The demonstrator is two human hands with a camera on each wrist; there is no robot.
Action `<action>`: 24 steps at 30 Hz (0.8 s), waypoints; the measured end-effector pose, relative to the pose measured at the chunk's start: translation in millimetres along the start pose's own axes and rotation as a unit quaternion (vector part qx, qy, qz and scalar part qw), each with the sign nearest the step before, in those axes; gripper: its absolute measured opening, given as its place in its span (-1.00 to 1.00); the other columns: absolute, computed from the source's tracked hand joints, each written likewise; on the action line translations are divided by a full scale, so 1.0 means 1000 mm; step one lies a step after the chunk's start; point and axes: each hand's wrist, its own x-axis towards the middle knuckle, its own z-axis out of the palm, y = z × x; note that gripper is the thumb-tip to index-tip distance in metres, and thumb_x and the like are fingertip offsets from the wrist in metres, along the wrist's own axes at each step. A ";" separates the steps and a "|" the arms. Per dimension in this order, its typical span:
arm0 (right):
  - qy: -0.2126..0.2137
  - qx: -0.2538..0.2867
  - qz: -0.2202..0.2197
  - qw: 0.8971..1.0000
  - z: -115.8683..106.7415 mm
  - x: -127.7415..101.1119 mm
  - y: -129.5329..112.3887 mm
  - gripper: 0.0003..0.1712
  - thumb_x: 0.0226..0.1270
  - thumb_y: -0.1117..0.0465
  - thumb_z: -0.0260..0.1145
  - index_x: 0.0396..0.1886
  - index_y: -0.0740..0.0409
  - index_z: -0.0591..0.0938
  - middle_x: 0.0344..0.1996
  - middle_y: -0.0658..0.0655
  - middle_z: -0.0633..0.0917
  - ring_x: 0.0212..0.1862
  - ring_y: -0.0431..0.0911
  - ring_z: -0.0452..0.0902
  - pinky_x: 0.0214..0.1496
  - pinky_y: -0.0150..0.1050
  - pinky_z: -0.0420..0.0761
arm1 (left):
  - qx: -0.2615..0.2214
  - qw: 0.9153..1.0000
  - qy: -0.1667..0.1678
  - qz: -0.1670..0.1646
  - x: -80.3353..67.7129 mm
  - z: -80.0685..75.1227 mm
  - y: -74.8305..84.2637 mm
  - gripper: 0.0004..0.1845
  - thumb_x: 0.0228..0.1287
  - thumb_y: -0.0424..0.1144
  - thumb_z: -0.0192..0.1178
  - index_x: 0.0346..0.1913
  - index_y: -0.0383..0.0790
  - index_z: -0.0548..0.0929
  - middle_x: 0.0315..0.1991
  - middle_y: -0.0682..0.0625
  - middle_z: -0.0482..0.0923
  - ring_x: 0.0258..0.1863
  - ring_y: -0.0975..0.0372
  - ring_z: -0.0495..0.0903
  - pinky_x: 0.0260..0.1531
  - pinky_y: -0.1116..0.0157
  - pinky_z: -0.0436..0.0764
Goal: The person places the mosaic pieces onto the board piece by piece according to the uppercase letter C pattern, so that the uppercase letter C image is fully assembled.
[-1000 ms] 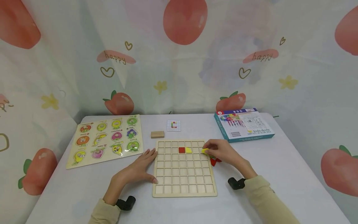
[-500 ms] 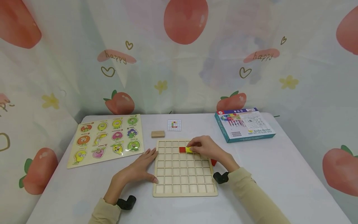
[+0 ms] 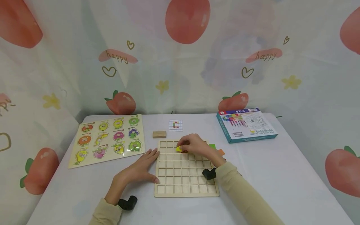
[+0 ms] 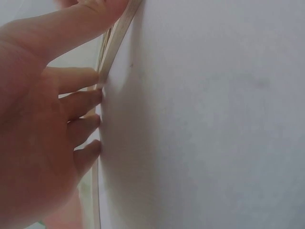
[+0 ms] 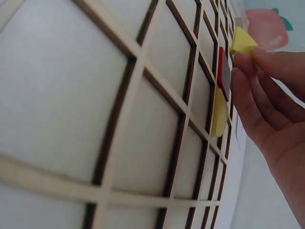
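Observation:
My right hand (image 3: 194,145) pinches a yellow tile (image 5: 243,40) between thumb and fingers, over the upper part of the wooden grid board (image 3: 185,195). In the right wrist view the tile is tilted, its outline wedge-like. Beside it a red square tile (image 5: 222,71) lies on the grid, followed by another yellow tile (image 5: 219,114) with a curved side. My left hand (image 3: 137,168) lies at the board's left side, fingers spread. Its fingertips (image 4: 97,121) touch the board's edge in the left wrist view.
Loose green (image 3: 212,146) and orange (image 3: 221,152) tiles lie right of the board, partly behind my right arm. Behind the board are a small wooden block (image 3: 159,134) and a pattern card (image 3: 175,125). A fruit puzzle (image 3: 109,140) lies left, a flat box (image 3: 248,126) back right.
My right hand has carried the yellow tile leftward from the board's right edge, across the yellow and red tiles, to the red one's left. The left hand has stayed in place.

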 end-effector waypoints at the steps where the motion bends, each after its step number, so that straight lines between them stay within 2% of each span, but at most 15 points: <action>1: -0.002 0.000 0.004 1.000 0.001 0.001 -0.001 -0.87 0.41 0.35 0.36 -0.14 0.22 0.80 -0.29 0.10 0.82 -0.35 -0.24 0.66 -0.23 -0.37 0.66 | -0.002 1.000 -0.001 0.000 0.000 0.000 0.000 0.19 0.01 -0.01 0.61 0.63 -0.25 0.14 0.69 -0.10 -0.07 0.68 -0.07 -0.20 0.61 -0.16 -0.02; 6: -0.011 -0.005 0.005 1.000 0.007 0.006 -0.002 -0.89 0.40 0.34 0.38 -0.17 0.20 0.81 -0.32 0.09 0.82 -0.39 -0.27 0.62 -0.29 -0.42 0.62 | -0.005 1.000 -0.001 -0.001 -0.001 -0.001 0.002 0.19 0.00 -0.01 0.62 0.62 -0.26 0.14 0.69 -0.10 -0.06 0.68 -0.07 -0.20 0.60 -0.17 -0.02; 17: -0.003 -0.080 -0.024 0.996 0.013 0.010 -0.002 -0.83 0.39 0.38 0.35 -0.22 0.14 0.85 -0.24 0.05 0.73 -0.31 -0.25 0.54 -0.24 -0.39 0.58 | -0.002 1.000 0.001 -0.007 -0.001 -0.001 0.002 0.20 -0.01 -0.01 0.62 0.63 -0.25 0.15 0.69 -0.10 -0.06 0.68 -0.07 -0.19 0.60 -0.17 -0.01; 24: 0.013 -0.092 -0.042 0.995 0.012 0.003 -0.002 -0.80 0.39 0.38 0.36 -0.07 0.19 0.81 -0.23 0.10 0.71 -0.31 -0.19 0.57 -0.25 -0.35 0.60 | -0.006 1.000 0.003 -0.009 0.000 0.000 0.002 0.20 -0.03 -0.02 0.63 0.62 -0.23 0.16 0.69 -0.09 -0.06 0.68 -0.06 -0.19 0.61 -0.15 -0.01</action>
